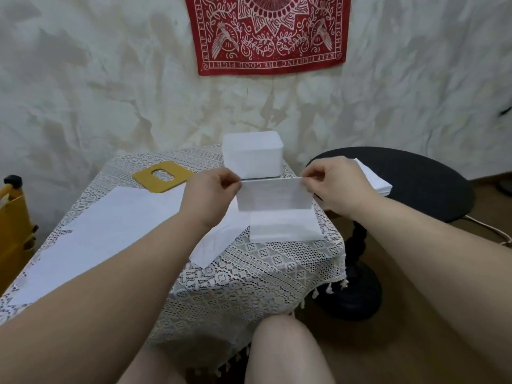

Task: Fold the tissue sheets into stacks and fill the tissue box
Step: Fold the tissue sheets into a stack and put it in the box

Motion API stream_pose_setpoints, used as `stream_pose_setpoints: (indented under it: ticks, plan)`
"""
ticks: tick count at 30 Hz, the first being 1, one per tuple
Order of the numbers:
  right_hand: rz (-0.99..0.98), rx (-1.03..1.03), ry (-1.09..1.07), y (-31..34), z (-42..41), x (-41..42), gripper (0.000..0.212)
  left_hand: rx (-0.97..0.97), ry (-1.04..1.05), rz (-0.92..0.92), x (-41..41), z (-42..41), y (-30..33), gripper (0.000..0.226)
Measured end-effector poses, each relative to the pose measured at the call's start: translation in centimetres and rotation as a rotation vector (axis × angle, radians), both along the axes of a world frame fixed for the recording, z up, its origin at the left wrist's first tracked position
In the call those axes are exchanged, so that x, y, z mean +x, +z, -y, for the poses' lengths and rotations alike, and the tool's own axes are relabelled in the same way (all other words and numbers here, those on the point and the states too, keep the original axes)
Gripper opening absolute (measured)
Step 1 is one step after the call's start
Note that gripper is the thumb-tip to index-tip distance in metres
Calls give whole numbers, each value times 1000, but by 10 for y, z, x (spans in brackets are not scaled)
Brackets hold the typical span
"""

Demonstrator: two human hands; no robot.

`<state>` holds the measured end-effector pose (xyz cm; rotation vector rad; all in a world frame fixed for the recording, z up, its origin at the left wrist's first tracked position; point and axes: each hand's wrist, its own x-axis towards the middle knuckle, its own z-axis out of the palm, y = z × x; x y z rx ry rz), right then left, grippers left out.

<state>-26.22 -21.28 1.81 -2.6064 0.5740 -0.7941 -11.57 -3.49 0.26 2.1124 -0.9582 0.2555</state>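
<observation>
Both hands (213, 189) pinching tissue sheet (273, 195), "KEEP FIGHTING" bandana (268, 34)

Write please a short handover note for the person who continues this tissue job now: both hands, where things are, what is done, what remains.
Left hand and right hand each pinch a top corner of one tissue sheet, held up over the table.
White tissue box stands at the table's back edge; its yellow lid lies apart to the left.
Flat sheets lie on the table; a stack sits on the black stool.
Done: lid is off.
Left: fold this sheet, stack the rest, fill the box.
</observation>
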Motion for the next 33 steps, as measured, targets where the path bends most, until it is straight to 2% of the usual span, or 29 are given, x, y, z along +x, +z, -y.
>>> stream_pose_setpoints:
  ticks: [3, 5, 11, 20, 28, 31, 33]
  plan:
    - [189, -99, -58, 0, 14, 4, 14, -108, 30, 57, -7, 21, 9, 14]
    - [223, -133, -25, -22, 20, 1, 12, -44, 21, 73, -11, 26, -5, 15]
    - [42, -108, 110, -106, 16, -17, 13, 262, -20, 30, -21, 8, -78, 16]
    - [34, -79, 127, -117, 14, -21, 13, 257, -69, 138, -23, 0, -91, 16]
    - [57, -74, 132, -116, 13, -25, 12, 230, -58, 114, -22, 0, -93, 15]
    - [18, -60, 111, -116, 12, -29, 12, 253, -47, 105, -21, 0, -93, 23]
    - [-18, 1, 77, -113, 11, -32, 27, 294, -21, 112, -21, 1, -92, 34]
